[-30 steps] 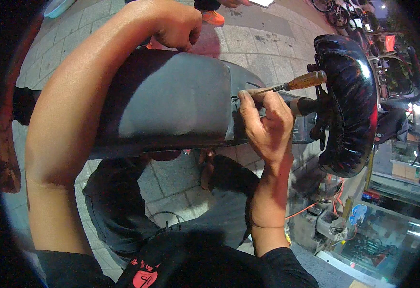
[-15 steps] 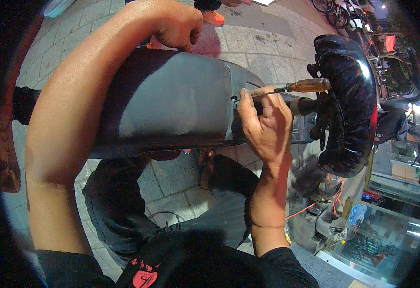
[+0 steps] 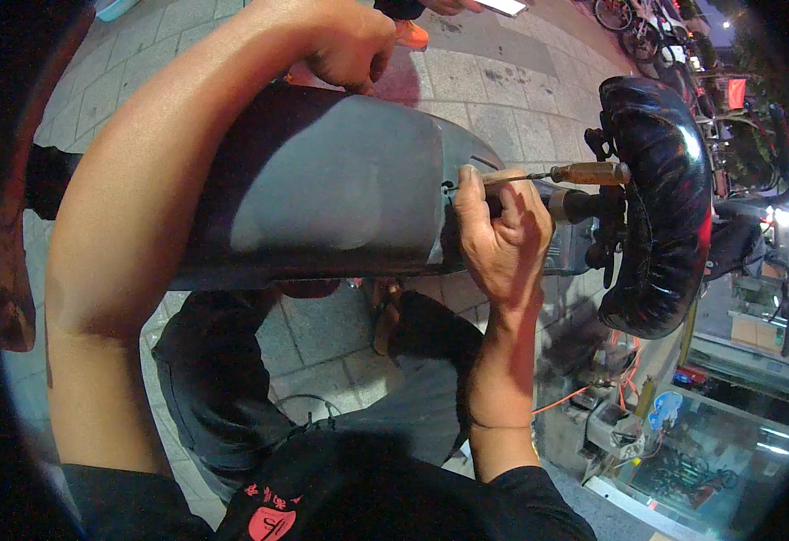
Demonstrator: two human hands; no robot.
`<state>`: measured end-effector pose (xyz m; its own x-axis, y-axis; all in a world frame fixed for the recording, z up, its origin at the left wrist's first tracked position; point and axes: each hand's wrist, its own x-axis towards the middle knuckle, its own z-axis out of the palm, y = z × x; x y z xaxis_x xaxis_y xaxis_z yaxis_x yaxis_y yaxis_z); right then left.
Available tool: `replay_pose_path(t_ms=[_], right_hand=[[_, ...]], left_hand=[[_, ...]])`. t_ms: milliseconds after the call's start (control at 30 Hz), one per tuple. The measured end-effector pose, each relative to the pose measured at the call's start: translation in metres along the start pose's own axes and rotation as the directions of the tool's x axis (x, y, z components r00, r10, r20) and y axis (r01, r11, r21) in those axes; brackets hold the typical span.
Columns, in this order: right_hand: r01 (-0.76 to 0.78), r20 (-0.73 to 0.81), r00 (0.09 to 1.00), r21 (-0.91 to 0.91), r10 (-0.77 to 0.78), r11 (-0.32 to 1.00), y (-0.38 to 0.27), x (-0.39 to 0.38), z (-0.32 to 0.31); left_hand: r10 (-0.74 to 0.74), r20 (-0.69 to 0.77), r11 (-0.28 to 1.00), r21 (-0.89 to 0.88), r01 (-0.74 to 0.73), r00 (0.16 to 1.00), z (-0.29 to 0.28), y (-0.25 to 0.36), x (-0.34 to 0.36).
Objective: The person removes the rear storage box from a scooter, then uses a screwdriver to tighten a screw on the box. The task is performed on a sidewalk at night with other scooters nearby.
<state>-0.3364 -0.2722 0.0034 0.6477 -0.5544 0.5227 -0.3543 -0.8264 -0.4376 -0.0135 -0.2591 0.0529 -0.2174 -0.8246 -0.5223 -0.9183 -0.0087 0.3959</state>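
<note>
A long dark grey plastic cover (image 3: 322,194) of a two-wheeler's body stretches across in front of me. My right hand (image 3: 505,230) pinches the thin shaft of a screwdriver (image 3: 591,173) between thumb and fingers. The tool's amber-brown handle points right, and its tip is close to a small dark hole (image 3: 449,187) near the cover's right end. Reaching over the cover's far edge, my left hand (image 3: 351,56) is closed with curled fingers. What those fingers hold, if anything, is hidden.
A shiny black seat (image 3: 656,207) on a post stands to the right. Beyond it are parked bikes (image 3: 633,32) and a glass case (image 3: 719,451). A person's orange shoe (image 3: 411,34) shows at the far side on the paving. A grey machine (image 3: 612,426) sits lower right.
The whole view has shifted slightly. Both hands stay at nearly the same places on the cover, and the screwdriver keeps its position near the hole.
</note>
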Motion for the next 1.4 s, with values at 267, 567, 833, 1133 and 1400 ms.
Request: replay_pose_path(t_ms=[267,567,833,1133,1400], right_hand=[[-0.048,-0.028,0.998,-0.055,0.047,0.997,-0.001,-0.003,0.002],[-0.24,0.045,0.97,0.033,0.238,0.97,-0.008,-0.001,-0.008],[-0.081,0.12,0.989,-0.043,0.086,0.996,-0.007,0.0,-0.017],[-0.069,0.071,0.995,-0.067,0.074,0.995,-0.012,0.0,-0.006],[-0.127,0.053,0.99,-0.104,0.132,0.986,-0.016,0.002,-0.004]], left_hand=[[0.016,-0.044,0.999,0.029,-0.015,0.999,-0.001,0.006,-0.001],[0.057,-0.037,0.998,0.0,-0.057,0.998,0.0,0.002,0.003],[-0.046,-0.013,0.999,-0.025,0.046,0.999,-0.007,0.019,-0.011],[-0.026,-0.06,1.0,-0.007,0.026,0.998,-0.005,0.019,-0.018],[0.008,-0.069,1.0,-0.016,-0.009,0.998,-0.003,0.017,-0.021]])
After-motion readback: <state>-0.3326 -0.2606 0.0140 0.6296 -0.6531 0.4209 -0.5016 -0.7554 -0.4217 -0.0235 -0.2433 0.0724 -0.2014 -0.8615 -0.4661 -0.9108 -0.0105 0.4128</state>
